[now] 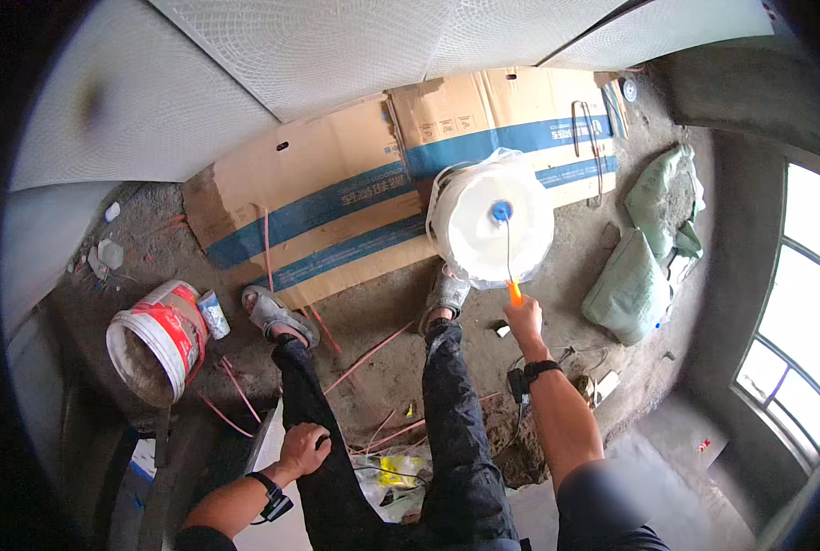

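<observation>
My right hand (524, 323) is closed round the orange handle of a paint roller (516, 292). Its thin metal rod runs away from me to a blue end in the middle of a white bucket (435, 220). Pale, milky liquid (470, 234) fills this bucket, and clear plastic film hangs over its rim. How much of the roller head lies under the liquid cannot be seen. My left hand (305, 448) rests on my left thigh in a loose fist, with nothing visible in it.
Flattened cardboard (336, 197) with blue stripes lies under the far side of the bucket, along pale patterned panels (355, 55). A dirty red-and-white bucket (162, 321) stands at left. Green woven sacks (629, 285) slump at right near the window (800, 312). Pink tubes (369, 356) cross the rough floor.
</observation>
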Available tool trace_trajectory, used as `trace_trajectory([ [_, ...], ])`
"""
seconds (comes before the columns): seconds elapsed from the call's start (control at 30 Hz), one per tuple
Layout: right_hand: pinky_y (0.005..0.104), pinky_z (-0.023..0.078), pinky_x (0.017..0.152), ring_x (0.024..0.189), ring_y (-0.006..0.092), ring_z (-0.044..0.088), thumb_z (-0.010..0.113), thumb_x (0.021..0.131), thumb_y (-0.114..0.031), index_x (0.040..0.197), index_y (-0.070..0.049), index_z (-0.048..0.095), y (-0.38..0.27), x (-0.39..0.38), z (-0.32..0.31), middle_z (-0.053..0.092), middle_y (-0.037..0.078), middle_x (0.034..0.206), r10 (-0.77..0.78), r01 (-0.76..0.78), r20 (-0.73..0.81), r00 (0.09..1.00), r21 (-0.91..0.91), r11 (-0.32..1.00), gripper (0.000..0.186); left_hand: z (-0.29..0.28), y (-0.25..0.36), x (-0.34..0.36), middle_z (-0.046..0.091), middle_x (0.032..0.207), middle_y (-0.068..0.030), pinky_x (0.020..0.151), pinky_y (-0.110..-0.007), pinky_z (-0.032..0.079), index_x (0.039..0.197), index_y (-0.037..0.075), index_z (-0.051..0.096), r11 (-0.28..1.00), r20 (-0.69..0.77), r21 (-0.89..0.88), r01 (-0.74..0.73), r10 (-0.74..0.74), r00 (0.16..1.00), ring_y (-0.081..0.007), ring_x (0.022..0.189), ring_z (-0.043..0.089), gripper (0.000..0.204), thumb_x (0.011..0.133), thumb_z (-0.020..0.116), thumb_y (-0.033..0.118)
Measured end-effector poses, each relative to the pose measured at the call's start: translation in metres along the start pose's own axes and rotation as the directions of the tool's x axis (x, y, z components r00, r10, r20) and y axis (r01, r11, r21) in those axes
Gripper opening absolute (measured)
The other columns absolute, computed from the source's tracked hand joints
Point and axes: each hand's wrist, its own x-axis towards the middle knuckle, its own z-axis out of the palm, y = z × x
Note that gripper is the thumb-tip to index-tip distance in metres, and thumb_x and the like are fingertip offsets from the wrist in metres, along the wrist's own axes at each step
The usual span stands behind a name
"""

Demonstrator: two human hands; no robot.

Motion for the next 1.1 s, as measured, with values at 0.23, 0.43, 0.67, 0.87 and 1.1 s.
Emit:
trace_trajectory([
  [0.23, 0.0509, 0.045, 0.069, 0.082, 0.0445, 0.061, 0.046, 0.094, -0.042, 0.086, -0.001, 0.060, -0.004, -0.024, -0.013, 0.062, 0.026, 0.082, -0.097, 0.098, -0.021, 0.995, 0.059, 0.993, 0.043, -0.004, -0.004, -0.002, 0.067, 0.088, -0.0139, 0.079, -0.045, 0.047, 0.087, 0.006, 0.066, 1.000, -0.027, -0.016, -0.016, 0.015, 1.000, -0.0326, 0.089, 0.062, 0.017, 0.078, 0.066, 0.020],
  [0.43, 0.0433, 0.047, 0.059, 0.066, 0.0326, 0.063, 0.054, 0.094, -0.034, 0.093, -0.001, 0.054, -0.010, -0.062, -0.028, 0.061, 0.018, 0.073, -0.142, 0.131, 0.009, 0.990, 0.327, 0.936, 0.034, -0.012, -0.004, -0.004, 0.067, 0.092, -0.0133, 0.083, -0.044, 0.046, 0.091, 0.006, 0.066, 1.000, -0.018, 0.012, -0.015, 0.015, 1.000, -0.0323, 0.092, 0.061, 0.019, 0.079, 0.065, 0.021],
  [0.67, 0.0425, 0.050, 0.064, 0.073, 0.0337, 0.065, 0.063, 0.086, -0.032, 0.102, 0.000, 0.052, -0.021, -0.045, -0.017, 0.063, 0.021, 0.081, -0.262, 0.238, 0.069, 0.963, 0.244, 0.940, 0.038, -0.028, -0.005, -0.010, 0.067, 0.090, -0.0131, 0.080, -0.044, 0.048, 0.090, 0.006, 0.066, 1.000, -0.036, -0.006, -0.023, 0.022, 0.999, -0.0328, 0.089, 0.062, 0.018, 0.079, 0.065, 0.020],
  [0.87, 0.0421, 0.050, 0.074, 0.083, 0.0290, 0.065, 0.067, 0.083, -0.030, 0.110, 0.000, 0.057, -0.031, -0.056, -0.021, 0.063, 0.022, 0.093, -0.113, 0.106, 0.016, 0.994, 0.220, 0.970, 0.042, -0.038, -0.014, -0.014, 0.067, 0.087, -0.0134, 0.076, -0.043, 0.050, 0.090, 0.008, 0.067, 0.996, -0.042, -0.081, -0.026, 0.022, 0.999, -0.0331, 0.085, 0.064, 0.020, 0.081, 0.063, 0.025],
  [1.1, 0.0531, 0.044, 0.070, 0.082, 0.0464, 0.059, 0.054, 0.091, -0.032, 0.093, -0.001, 0.058, -0.067, -0.114, -0.061, 0.062, 0.027, 0.085, -0.126, 0.127, -0.012, 0.992, 0.045, 0.991, 0.032, -0.075, -0.028, -0.029, 0.067, 0.100, -0.0139, 0.082, -0.043, 0.050, 0.103, 0.008, 0.066, 0.996, -0.006, -0.072, 0.046, -0.047, 0.999, -0.0327, 0.096, 0.063, 0.032, 0.088, 0.056, 0.034],
])
